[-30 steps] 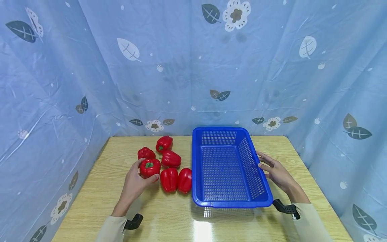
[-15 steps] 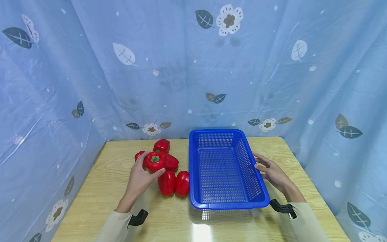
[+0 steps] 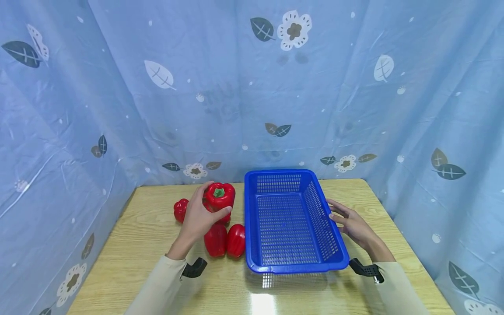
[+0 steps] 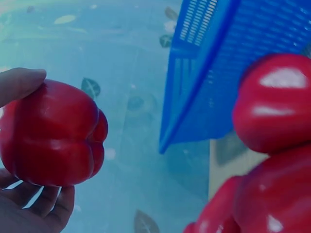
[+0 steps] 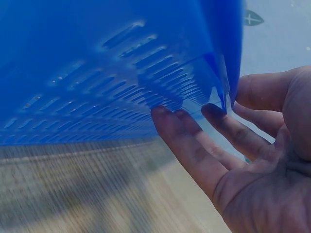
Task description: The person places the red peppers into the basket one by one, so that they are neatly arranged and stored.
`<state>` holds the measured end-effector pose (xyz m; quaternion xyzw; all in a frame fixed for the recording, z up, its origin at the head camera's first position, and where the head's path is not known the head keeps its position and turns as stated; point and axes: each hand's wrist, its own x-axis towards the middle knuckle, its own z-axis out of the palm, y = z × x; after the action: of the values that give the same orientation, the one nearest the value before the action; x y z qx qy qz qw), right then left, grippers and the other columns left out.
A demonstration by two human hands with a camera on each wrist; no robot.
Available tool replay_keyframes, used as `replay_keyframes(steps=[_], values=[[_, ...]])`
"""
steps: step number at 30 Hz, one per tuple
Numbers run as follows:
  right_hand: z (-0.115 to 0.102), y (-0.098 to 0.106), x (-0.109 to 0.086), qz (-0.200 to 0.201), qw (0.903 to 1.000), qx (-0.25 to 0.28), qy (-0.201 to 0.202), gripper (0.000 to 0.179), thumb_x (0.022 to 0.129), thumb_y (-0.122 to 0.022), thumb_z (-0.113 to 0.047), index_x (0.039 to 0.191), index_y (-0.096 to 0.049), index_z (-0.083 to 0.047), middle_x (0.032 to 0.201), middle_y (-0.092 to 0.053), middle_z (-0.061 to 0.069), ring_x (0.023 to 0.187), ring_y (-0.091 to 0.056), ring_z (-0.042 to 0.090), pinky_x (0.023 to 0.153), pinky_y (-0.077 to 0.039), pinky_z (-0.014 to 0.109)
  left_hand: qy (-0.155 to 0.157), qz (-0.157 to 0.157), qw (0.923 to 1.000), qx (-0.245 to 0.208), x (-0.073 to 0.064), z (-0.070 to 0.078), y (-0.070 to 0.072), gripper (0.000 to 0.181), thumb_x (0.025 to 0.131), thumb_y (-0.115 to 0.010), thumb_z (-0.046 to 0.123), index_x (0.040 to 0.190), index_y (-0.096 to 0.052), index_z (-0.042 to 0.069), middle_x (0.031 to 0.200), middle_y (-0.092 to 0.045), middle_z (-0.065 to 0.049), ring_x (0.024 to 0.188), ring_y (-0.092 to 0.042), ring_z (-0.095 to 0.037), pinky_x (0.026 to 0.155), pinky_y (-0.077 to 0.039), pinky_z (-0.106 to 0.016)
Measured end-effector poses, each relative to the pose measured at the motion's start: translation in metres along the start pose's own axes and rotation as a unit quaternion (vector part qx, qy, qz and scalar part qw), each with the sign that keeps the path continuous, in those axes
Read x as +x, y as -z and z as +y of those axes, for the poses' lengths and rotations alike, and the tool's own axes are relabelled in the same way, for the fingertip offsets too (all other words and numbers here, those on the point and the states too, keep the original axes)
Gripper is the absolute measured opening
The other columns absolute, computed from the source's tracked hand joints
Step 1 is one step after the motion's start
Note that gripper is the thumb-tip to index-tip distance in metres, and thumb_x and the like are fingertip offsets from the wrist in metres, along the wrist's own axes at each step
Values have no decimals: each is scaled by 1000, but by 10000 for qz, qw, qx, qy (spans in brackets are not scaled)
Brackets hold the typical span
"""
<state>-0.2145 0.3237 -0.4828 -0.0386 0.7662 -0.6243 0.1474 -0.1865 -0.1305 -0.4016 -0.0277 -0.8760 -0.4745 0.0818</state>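
My left hand (image 3: 196, 221) holds a red bell pepper (image 3: 224, 200), thumb on one side and fingers on the other, its green stem facing my head camera. In the left wrist view the lobed end of this bell pepper (image 4: 53, 136) points toward the blue plastic basket (image 4: 194, 102). With thumb at the rim and fingertips against the slotted outer wall, my right hand (image 3: 356, 227) grips the right side of the basket (image 3: 297, 268). The basket floor shows no peppers. Below the held pepper, another bell pepper (image 3: 225, 220) is mostly hidden.
Two bell peppers lie side by side, the right pepper (image 3: 236, 241) close to the basket's left wall. One more pepper (image 3: 180, 211) sits left of my left hand. A blue patterned curtain (image 3: 220, 109) hangs behind the wooden table (image 3: 149, 227).
My left hand has lifted the bell pepper and carried it right and away from me, over the other peppers. My right hand has kept its place at the basket.
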Motion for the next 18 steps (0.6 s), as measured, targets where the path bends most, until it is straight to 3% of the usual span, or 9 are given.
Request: replay_keyframes(steps=[6,14,18], values=[[-1,0,0,-9,10000,-4,1,62,101,-53,-23,156,-25,-17,153,-35,24,118,-60,24,93,-56,46,-300,-59,9991,-278,11,15,-9,89,74,-84,32,147,-35,19,139,-50,-6,128,-51,-28,91,-57,-49],[0,1,0,-27,10000,11,-27,64,101,-54,-25,156,-24,-16,154,-33,23,119,-60,26,94,-56,47,-175,-206,9978,-603,27,26,-24,92,73,-84,33,148,-33,20,143,-46,-5,130,-49,-27,94,-56,-48],[1,1,0,-13,10000,-3,-41,64,101,-54,-25,156,-24,-16,154,-33,23,120,-59,27,94,-55,48,-313,-270,9970,-655,36,34,-33,91,74,-84,32,149,-33,17,144,-46,-7,130,-49,-28,95,-55,-48]])
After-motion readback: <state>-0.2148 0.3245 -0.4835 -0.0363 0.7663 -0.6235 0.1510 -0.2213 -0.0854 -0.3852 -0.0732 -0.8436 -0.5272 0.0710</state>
